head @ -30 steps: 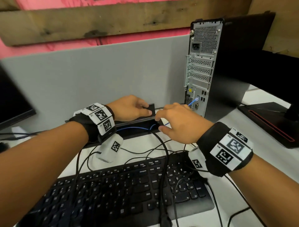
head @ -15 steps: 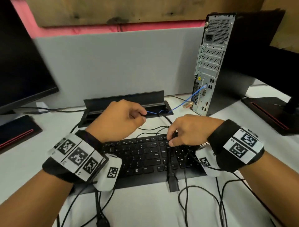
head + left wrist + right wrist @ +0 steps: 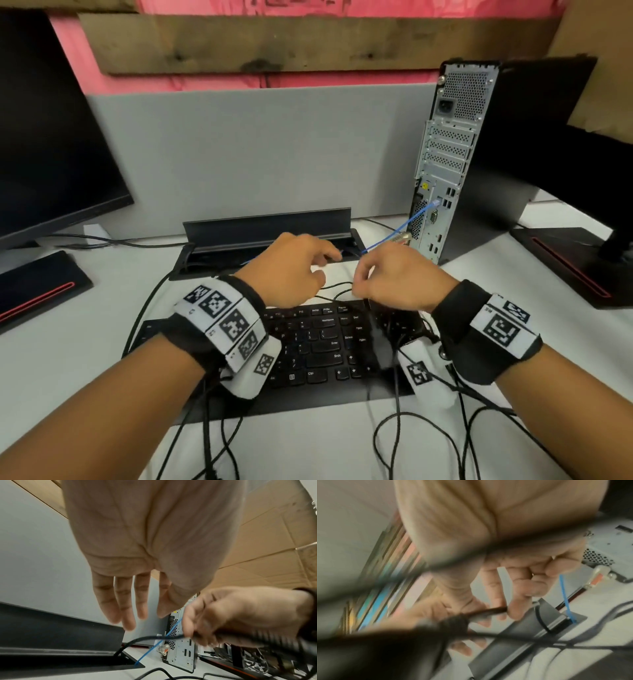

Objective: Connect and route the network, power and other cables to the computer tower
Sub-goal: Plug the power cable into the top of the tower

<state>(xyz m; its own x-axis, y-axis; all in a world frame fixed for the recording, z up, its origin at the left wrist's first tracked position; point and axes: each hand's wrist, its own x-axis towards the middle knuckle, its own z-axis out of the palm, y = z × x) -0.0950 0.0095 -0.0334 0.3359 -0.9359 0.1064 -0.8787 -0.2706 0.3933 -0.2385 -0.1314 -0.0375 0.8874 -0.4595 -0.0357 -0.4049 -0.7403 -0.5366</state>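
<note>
Power-cable step, by the look of it. Right hand (image 3: 397, 277) pinches a thick black power cable (image 3: 154, 637) coming out of the dark desk cable tray (image 3: 267, 226); left hand (image 3: 137, 561) is released, fingers straight, holding nothing. Thin blue network cable (image 3: 394, 238) is already plugged into the black-and-silver computer tower (image 3: 452, 154) at far right. Next: carry the plug to the tower's upper power socket (image 3: 445, 107), which looks empty.

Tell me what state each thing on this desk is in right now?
Blue network cable: plugged into tower.
Computer tower: upright, power socket empty.
Desk cable hatch: lid open.
Left hand: open, holding nothing.
Right hand: gripping black cable.
Left monitor: dark.
</note>
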